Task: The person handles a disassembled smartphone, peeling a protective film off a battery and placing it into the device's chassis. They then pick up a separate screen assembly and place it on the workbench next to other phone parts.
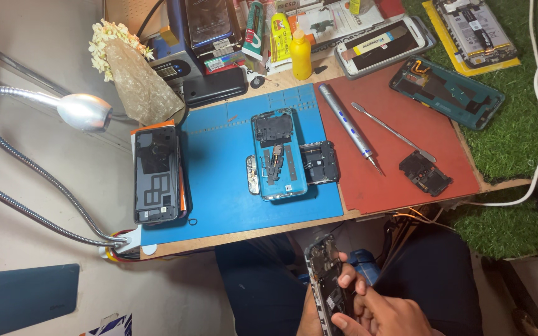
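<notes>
Both my hands are low in the head view, below the table's front edge, over my lap. My left hand (311, 317) grips an opened phone (326, 280) from behind, its exposed circuit board facing up. My right hand (384, 311) rests on the phone's lower part with fingers pressed against the board; whether it holds a small tool I cannot tell. On the table, an open phone frame (276, 155) lies on the blue work mat (225, 180), with a black cover part (320, 162) beside it.
A red mat (418, 134) carries an electric screwdriver (349, 124), a metal spudger (393, 132) and a black part (426, 173). A phone back cover (155, 174) lies at the blue mat's left. A gooseneck lamp (82, 111), yellow bottle (301, 55) and further opened phones (446, 92) stand behind.
</notes>
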